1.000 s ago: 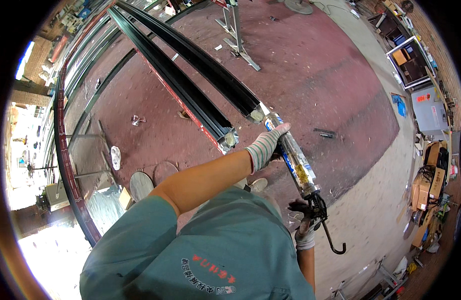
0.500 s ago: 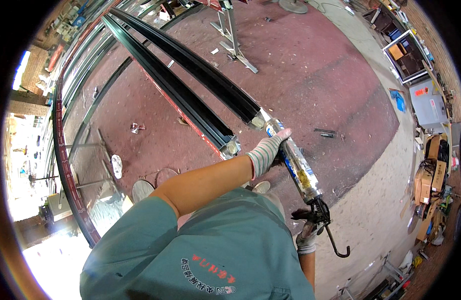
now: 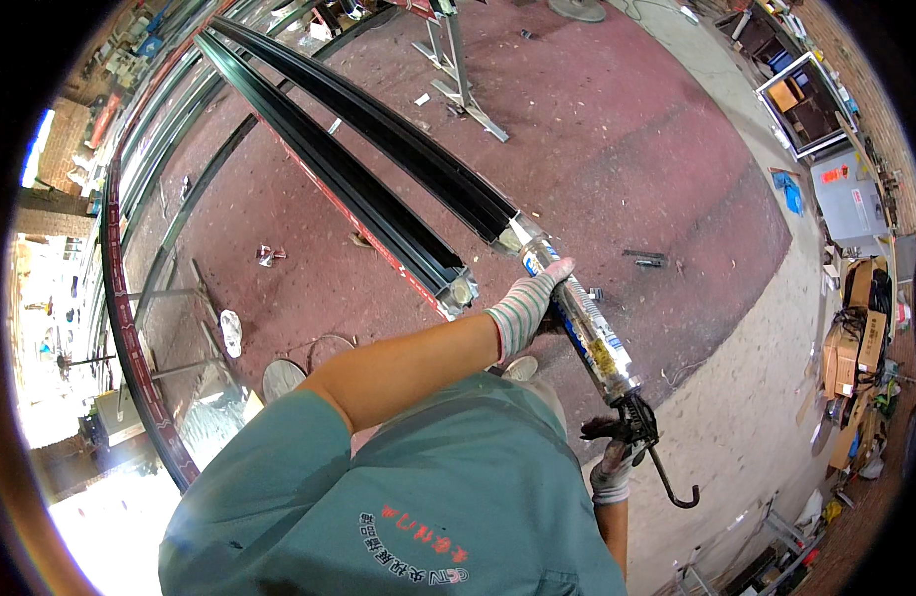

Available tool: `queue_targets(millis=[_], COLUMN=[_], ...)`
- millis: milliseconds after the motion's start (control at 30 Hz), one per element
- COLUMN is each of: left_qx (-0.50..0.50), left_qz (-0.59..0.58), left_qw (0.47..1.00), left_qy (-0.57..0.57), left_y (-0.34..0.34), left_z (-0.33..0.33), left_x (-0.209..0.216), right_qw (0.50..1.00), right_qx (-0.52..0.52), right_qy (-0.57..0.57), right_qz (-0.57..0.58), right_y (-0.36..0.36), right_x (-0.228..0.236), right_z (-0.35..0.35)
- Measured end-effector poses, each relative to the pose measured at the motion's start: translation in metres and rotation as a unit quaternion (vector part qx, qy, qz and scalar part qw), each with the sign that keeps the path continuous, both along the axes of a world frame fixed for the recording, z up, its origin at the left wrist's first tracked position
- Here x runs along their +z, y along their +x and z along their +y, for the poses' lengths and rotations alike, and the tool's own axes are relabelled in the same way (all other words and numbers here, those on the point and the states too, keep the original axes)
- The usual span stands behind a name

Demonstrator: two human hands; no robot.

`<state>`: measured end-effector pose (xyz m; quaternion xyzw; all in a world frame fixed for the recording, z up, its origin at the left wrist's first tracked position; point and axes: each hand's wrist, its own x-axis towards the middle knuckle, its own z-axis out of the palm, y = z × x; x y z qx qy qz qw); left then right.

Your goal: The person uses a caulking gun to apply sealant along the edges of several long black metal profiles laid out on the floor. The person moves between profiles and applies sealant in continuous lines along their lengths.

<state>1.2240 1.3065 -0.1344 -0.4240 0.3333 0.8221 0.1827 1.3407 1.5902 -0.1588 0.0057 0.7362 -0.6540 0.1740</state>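
Observation:
A caulking gun (image 3: 599, 350) with a sealant tube in it slants across the middle, its nozzle up and to the left. My left hand (image 3: 530, 310), in a striped glove, is wrapped round the front of the tube. Lower down, my gloved right hand (image 3: 613, 467) is closed round the gun's black handle; the gun partly hides its fingers. The nozzle tip meets, or nearly meets, the near end of the right black frame bar (image 3: 408, 149). A second black bar (image 3: 349, 179) with red-and-white edging lies to its left, its cut end near my left glove.
A metal stand (image 3: 460, 84) is at the far side of the reddish floor (image 3: 617, 149). Long profiles (image 3: 130, 328) line the left. Cardboard boxes (image 3: 855, 338), a grey cabinet (image 3: 850, 204) and a white-framed window (image 3: 805, 104) stand along the right wall.
The view has shifted slightly. Both hands keep their grip on the caulking gun, and its nozzle stays at the end of the right bar.

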Motion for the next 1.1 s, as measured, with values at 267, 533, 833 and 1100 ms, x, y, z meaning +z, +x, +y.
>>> queue_targets(millis=[267,533,833,1100], left_qx=[0.002,0.010,0.006,0.021], left_qz=[-0.002,-0.013,-0.013,-0.018], left_qw=[1.000,1.000,1.000,0.999], left_qy=[-0.003,0.016,0.007,0.017], left_y=[0.007,0.018,0.029,0.037], left_z=[0.000,-0.002,-0.002,-0.003], left_x=[-0.012,-0.012,-0.014,-0.014], right_qw=[0.999,1.000,0.996,0.997], right_qx=[-0.032,0.013,0.072,0.070], right_qy=[-0.027,0.012,-0.036,-0.023], right_qz=[-0.030,0.006,0.025,0.018], right_y=[0.000,0.008,0.011,0.015], right_x=[-0.010,0.003,0.008,0.020], right_z=[0.000,-0.004,0.004,-0.003])
